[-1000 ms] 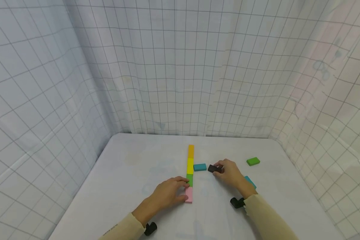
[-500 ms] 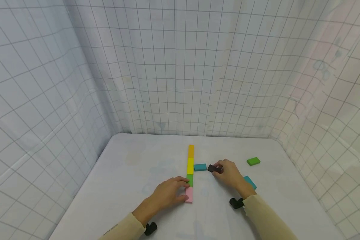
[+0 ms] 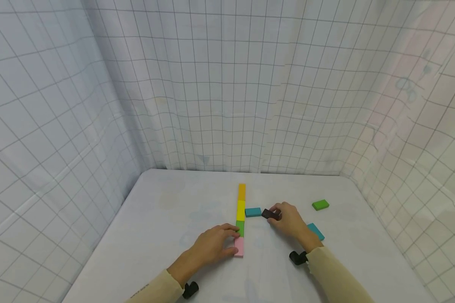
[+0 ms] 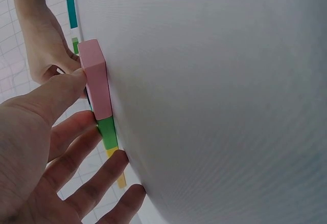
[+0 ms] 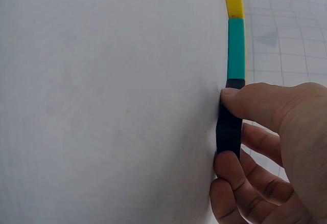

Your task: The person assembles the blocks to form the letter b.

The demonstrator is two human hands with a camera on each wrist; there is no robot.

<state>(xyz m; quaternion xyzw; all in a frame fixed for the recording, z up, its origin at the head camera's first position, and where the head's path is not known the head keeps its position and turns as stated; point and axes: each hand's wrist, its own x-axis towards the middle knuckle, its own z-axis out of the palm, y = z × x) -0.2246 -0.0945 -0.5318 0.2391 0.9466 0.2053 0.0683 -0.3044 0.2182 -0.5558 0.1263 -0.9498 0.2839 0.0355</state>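
Note:
My right hand [image 3: 290, 219] pinches a black block [image 5: 229, 132] between thumb and fingers, low on the white table. The black block's left end is right at the end of a teal block [image 3: 253, 212]. That teal block juts out to the right from a yellow block [image 3: 240, 210] in a straight column. The column also has an orange block [image 3: 242, 192] at the far end, a green block [image 3: 240, 228] and a pink block [image 4: 95, 81] nearest me. My left hand [image 3: 212, 243] rests beside the column, thumb at the pink block and fingertips at the green one, not gripping.
A loose green block [image 3: 320, 205] lies at the right of the table [image 3: 167, 202]. Another teal block [image 3: 316, 231] lies partly behind my right wrist. White grid-patterned curtains [image 3: 227, 105] surround the table at the back and both sides.
My right hand and the black block have shifted slightly left toward the teal block. The left hand stays in place.

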